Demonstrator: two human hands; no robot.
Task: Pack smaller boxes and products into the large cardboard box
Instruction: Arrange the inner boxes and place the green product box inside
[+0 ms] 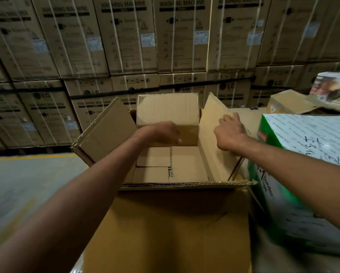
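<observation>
A large open cardboard box (185, 185) stands in front of me, its flaps spread outward. Inside at the far end stands a smaller plain cardboard box (167, 111), higher than the big box's rim. My left hand (161, 133) rests curled against the small box's near face and lower edge. My right hand (231, 131) holds the large box's right flap (212, 115) near its top, pushing it outward. Flat cardboard pieces (155, 162) lie on the floor of the large box.
A white-and-green printed carton (307, 154) with handwriting stands close on the right. Behind it lie a torn cardboard box (289, 104) and a printed product box (330, 85). Strapped washing-machine cartons (125, 42) wall off the back. Grey floor with a yellow line (27, 156) lies left.
</observation>
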